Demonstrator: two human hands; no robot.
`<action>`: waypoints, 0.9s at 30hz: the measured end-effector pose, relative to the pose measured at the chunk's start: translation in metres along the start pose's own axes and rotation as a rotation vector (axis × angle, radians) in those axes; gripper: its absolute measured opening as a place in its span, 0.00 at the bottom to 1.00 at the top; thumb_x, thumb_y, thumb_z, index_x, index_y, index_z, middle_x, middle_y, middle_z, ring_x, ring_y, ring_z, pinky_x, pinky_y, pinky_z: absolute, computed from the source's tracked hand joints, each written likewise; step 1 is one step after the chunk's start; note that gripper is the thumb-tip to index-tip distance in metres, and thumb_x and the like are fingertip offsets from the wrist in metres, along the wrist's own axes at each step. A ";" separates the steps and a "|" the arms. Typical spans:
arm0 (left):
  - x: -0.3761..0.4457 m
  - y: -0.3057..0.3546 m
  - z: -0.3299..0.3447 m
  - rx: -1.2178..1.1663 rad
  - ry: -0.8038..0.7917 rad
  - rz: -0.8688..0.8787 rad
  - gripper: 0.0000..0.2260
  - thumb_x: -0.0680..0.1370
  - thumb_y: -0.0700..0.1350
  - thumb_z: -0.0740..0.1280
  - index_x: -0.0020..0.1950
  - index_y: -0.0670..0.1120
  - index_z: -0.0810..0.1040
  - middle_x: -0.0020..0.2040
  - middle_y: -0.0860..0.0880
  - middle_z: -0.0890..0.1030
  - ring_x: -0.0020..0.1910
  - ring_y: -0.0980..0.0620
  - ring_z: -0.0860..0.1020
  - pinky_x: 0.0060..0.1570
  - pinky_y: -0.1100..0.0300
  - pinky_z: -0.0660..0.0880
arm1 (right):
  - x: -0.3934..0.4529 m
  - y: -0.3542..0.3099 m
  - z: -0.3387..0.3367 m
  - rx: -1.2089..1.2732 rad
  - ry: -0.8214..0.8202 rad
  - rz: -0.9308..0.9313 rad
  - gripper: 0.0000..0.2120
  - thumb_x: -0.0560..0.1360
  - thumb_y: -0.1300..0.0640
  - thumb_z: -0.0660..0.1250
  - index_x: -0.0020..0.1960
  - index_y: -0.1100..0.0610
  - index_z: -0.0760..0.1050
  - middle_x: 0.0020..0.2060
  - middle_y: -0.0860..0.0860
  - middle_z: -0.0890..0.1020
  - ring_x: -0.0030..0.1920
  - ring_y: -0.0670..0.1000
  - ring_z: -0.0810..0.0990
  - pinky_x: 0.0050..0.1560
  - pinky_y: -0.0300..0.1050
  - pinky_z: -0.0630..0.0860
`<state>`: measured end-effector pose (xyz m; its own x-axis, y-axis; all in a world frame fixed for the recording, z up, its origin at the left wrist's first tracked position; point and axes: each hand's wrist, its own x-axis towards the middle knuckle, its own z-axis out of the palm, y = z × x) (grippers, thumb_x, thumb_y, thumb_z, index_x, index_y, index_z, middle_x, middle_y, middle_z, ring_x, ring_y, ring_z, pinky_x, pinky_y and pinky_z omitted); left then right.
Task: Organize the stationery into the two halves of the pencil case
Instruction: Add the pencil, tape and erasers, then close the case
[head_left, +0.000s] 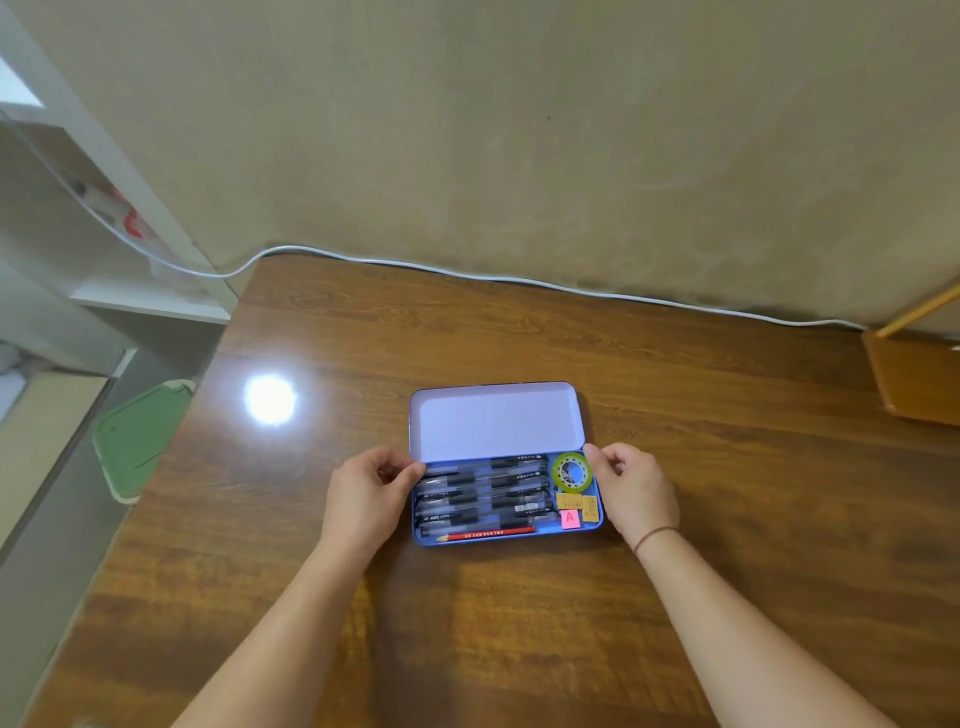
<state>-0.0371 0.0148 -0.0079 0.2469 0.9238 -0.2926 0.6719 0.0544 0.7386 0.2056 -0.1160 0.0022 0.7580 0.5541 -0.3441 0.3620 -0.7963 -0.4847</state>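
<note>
A room in a home: a glossy wooden worktop (571, 623) against a stained beige wall (519, 130), a white cable (467, 275) trailing along it, white shelving (130, 218) alongside.

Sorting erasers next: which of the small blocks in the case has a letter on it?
The pink eraser, marked "A", nearest the case's front edge beside the red pencil's end; the two yellow erasers show no readable letter.

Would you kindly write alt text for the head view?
Two hands, left hand and right hand, grip the ends of an open blue metal pencil case on a brown wooden table; its lower half holds black pens.
</note>
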 end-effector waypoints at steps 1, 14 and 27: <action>0.001 0.000 0.000 0.024 0.004 0.005 0.06 0.75 0.47 0.74 0.38 0.51 0.81 0.34 0.55 0.82 0.36 0.58 0.79 0.35 0.63 0.70 | -0.002 0.001 0.002 -0.050 0.021 -0.022 0.18 0.76 0.37 0.58 0.38 0.49 0.73 0.31 0.45 0.81 0.33 0.44 0.81 0.30 0.45 0.80; -0.043 -0.021 -0.011 -0.184 -0.227 -0.046 0.13 0.79 0.37 0.67 0.57 0.54 0.80 0.32 0.48 0.83 0.27 0.53 0.79 0.32 0.58 0.80 | -0.038 0.044 0.007 0.143 -0.046 -0.123 0.11 0.79 0.55 0.61 0.59 0.51 0.77 0.46 0.46 0.83 0.45 0.43 0.80 0.38 0.31 0.75; -0.005 0.007 -0.008 -0.563 -0.045 -0.286 0.13 0.83 0.47 0.63 0.64 0.44 0.77 0.47 0.46 0.84 0.23 0.52 0.74 0.24 0.62 0.74 | -0.005 -0.003 -0.009 0.448 -0.121 0.010 0.20 0.79 0.43 0.57 0.70 0.44 0.67 0.62 0.41 0.75 0.54 0.44 0.78 0.51 0.49 0.81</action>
<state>-0.0394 0.0133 0.0032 0.1489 0.8270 -0.5422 0.2486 0.4994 0.8299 0.2051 -0.1189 0.0123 0.6821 0.5924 -0.4288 0.0649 -0.6331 -0.7714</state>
